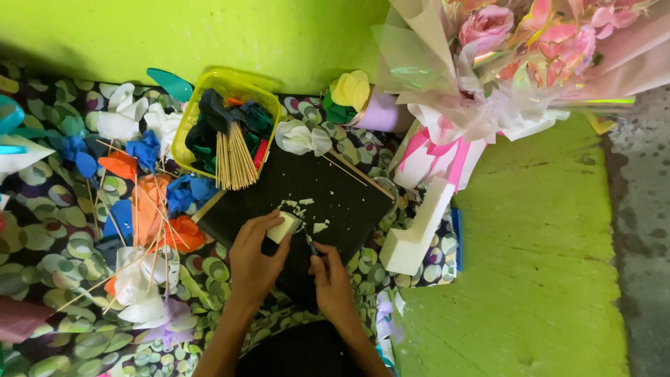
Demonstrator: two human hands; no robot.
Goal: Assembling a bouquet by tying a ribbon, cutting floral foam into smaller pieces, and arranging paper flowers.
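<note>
My left hand (pixel 257 253) fingers clamp the pale foam block (pixel 284 227) steady near the black board's (pixel 349 202) front edge; my right hand (pixel 331 279) fingers pinch the small blade (pixel 309 242) trimming it.

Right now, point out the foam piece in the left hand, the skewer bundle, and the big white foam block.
foam piece (pixel 283 227), head view, on its pale top face.
skewer bundle (pixel 234 162), head view, middle of the sticks.
white foam block (pixel 417 230), head view, on its upper face.
</note>
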